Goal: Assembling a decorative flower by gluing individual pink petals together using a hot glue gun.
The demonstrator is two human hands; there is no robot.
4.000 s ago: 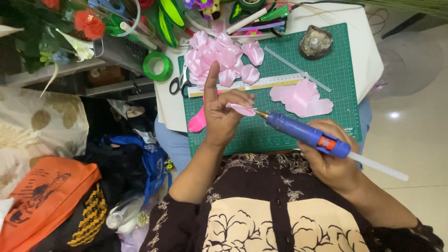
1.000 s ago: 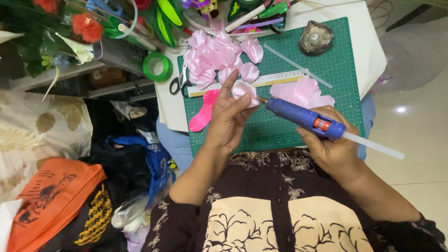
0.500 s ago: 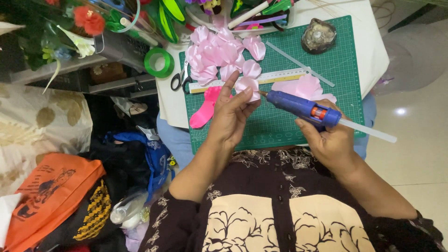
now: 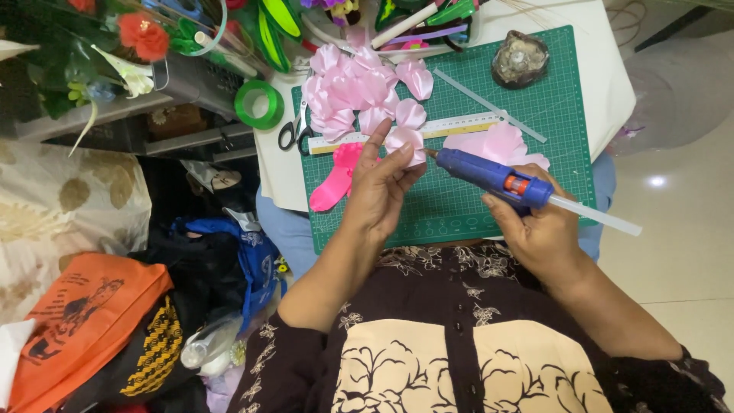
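Left hand grip pinching pale pink satin petal; right hand grip clasping blue glue gun.

scissors, green tape roll, ruler

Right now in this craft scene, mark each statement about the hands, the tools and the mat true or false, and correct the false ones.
1. The right hand holds a blue glue gun. True.
2. The left hand holds scissors. False: it pinches a pink ribbon petal; the scissors lie at the mat's edge.
3. The cutting mat is red. False: green.
4. A ruler lies on the mat. True.
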